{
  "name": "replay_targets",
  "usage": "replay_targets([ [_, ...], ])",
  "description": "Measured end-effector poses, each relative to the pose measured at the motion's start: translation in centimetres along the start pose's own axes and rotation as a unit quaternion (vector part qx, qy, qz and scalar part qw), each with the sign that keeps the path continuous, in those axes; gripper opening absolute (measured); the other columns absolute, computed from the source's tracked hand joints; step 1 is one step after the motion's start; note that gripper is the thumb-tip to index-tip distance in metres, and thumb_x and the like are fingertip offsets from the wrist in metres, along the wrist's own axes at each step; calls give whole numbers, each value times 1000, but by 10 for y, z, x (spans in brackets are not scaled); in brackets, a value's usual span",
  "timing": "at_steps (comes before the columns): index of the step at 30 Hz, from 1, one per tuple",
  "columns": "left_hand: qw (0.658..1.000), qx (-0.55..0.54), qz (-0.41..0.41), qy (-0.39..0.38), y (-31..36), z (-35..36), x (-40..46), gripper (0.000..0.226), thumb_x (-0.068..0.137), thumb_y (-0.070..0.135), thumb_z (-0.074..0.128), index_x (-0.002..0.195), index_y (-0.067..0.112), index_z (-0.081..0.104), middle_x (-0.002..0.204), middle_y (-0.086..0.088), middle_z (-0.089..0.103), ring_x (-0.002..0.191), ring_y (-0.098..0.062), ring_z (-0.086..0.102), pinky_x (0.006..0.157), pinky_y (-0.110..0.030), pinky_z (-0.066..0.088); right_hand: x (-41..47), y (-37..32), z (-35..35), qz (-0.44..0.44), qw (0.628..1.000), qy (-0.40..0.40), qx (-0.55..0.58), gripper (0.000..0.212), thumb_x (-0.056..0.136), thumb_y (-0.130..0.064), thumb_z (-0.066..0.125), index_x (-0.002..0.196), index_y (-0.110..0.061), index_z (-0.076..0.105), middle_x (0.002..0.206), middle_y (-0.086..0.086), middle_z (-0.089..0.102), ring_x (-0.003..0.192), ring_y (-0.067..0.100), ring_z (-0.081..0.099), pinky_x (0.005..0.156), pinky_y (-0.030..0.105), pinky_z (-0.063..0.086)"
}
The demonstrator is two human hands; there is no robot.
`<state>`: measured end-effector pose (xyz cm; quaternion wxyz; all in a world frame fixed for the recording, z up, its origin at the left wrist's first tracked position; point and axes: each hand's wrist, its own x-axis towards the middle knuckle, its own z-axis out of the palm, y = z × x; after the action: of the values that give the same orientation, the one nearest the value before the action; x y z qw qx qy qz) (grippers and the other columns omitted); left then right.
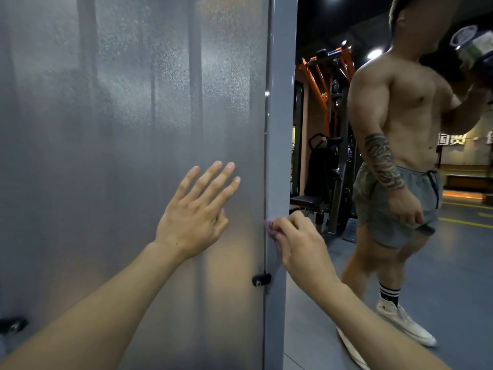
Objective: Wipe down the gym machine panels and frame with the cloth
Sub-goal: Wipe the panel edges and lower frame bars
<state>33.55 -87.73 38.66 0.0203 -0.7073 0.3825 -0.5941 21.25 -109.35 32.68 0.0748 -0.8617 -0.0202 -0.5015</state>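
A large frosted grey panel (128,108) of the gym machine fills the left of the head view, bordered on its right by a grey upright frame post (281,102). My left hand (196,213) lies flat against the panel with its fingers straight and spread. My right hand (298,241) grips a small pink cloth (270,227) and presses it against the frame post at about waist height. Most of the cloth is hidden under my fingers.
A black bolt knob (261,279) sticks out near the panel's lower right edge. A shirtless person (394,166) in grey shorts stands close on the right, drinking from a bottle. Orange and black gym equipment (330,129) stands behind on the grey floor.
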Motion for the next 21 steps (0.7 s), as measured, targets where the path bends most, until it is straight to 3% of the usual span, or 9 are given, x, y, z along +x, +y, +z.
replay_targets([
  [7,998,-18,-2,-67,-2,-16,4,68,92,29,45,158,18,39,171,-3,20,159,-23,14,128,-51,13,-13,3,11,2,1000,-10,0,18,95,-11,69,109,-21,66,103,-5,51,89,13,49,61,29,53],
  [12,983,-21,26,-182,-7,-55,13,75,85,36,38,158,21,39,172,-2,14,159,-21,10,127,-43,6,-7,4,6,11,999,-29,-9,26,87,-7,77,100,-21,61,97,-5,45,84,14,47,54,30,51],
  [15,977,-55,26,-206,-11,-74,23,73,87,38,33,158,23,39,173,2,8,159,-16,7,129,-36,2,8,1,-4,12,1000,-21,-9,20,90,-11,75,100,-20,61,98,-4,44,86,13,45,53,29,49],
  [18,970,-80,24,-228,-13,-78,28,69,96,34,44,162,26,28,172,7,-6,159,-12,-6,126,-31,-9,28,-3,-10,12,1000,1,-11,18,91,-10,71,99,-19,58,98,-2,42,87,16,45,52,33,50],
  [21,971,-86,28,-223,-13,-77,25,71,96,33,50,163,26,27,172,6,-7,158,-12,-8,126,-33,-10,51,-8,-22,-6,1000,20,-9,17,93,-9,69,101,-18,57,98,0,43,86,19,46,60,39,54],
])
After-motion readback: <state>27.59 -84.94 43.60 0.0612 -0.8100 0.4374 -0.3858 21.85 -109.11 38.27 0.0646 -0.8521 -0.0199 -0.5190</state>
